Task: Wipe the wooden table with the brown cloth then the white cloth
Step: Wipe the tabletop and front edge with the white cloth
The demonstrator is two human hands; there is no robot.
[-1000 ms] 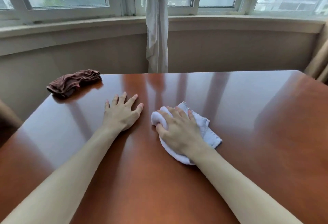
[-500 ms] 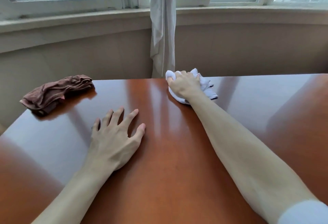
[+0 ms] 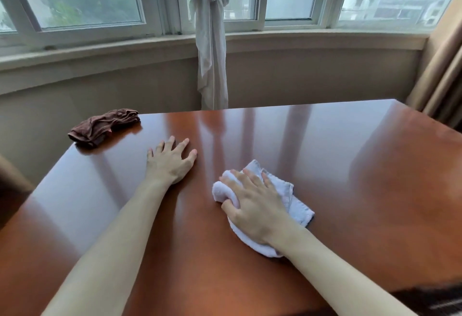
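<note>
My right hand (image 3: 255,205) presses down on the crumpled white cloth (image 3: 296,203) near the middle of the glossy wooden table (image 3: 350,178), fingers curled over its rolled left edge. Flat on the table to its left lies my left hand (image 3: 170,163), fingers spread and holding nothing. The brown cloth (image 3: 105,127) is bunched at the table's far left corner, away from both hands.
A knotted pale curtain (image 3: 211,48) hangs past the table's far edge in front of the windowsill (image 3: 325,38). Beige drapes (image 3: 445,85) stand at the far right corner. The table's left edge drops off beside the brown cloth.
My right hand has pulled the white cloth back from the table's far edge to the middle. My left hand has stayed flat in place.
</note>
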